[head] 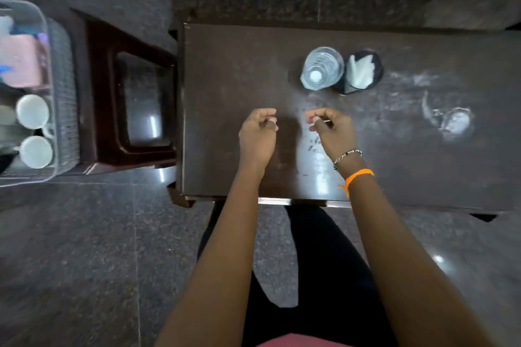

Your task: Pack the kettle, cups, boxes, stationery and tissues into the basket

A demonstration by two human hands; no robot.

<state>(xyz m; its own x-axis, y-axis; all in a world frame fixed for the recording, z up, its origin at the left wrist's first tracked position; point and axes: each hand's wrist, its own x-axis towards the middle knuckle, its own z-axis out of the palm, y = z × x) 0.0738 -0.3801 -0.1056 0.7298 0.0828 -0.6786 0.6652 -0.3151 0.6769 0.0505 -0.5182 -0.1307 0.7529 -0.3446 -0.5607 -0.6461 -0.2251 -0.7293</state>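
A clear plastic basket (60,98) stands on the floor at the far left. Inside it are two white cups (32,111) (36,151) and a pink box (24,60), with blurred blue items behind. On the dark wooden table (225,65), a clear water bottle (322,68) stands next to a black mesh holder with white tissues (361,72). My left hand (258,135) and my right hand (332,132) hover over the table's front middle, fingers curled in with nothing visibly in them. The kettle is not in view.
A dark red plastic stool (135,98) stands between the basket and the table. White dusty smears and a ring mark (454,121) lie on the table's right side. The floor is dark polished granite. My legs are below the table's front edge.
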